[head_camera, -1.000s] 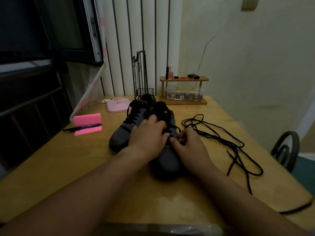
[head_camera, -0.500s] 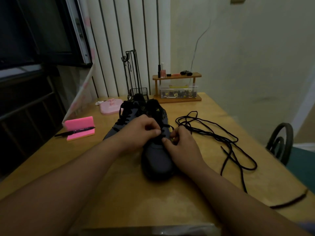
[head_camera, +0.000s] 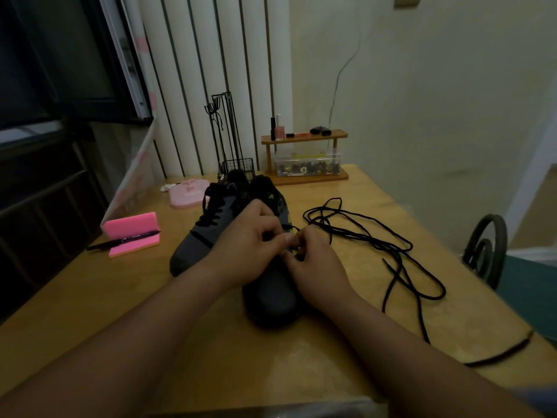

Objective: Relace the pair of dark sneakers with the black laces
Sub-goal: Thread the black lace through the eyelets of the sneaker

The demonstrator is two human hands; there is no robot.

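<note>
Left hand point(head_camera: 247, 254), right hand point(head_camera: 316, 262) on lace point(head_camera: 361, 236) atop sneaker point(head_camera: 271, 300), table edge point(head_camera: 431, 239) well apart.

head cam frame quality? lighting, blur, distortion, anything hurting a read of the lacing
Head view: dim warm light, only a faint sheen on the table; the right sneaker is nearly featureless black. Head view: wide-angle lens slants the blinds and window frame. Head view: left hand and right hand curl over the lacing, each grip's contents lost in shadow; the loose lace reads clearly.
</note>
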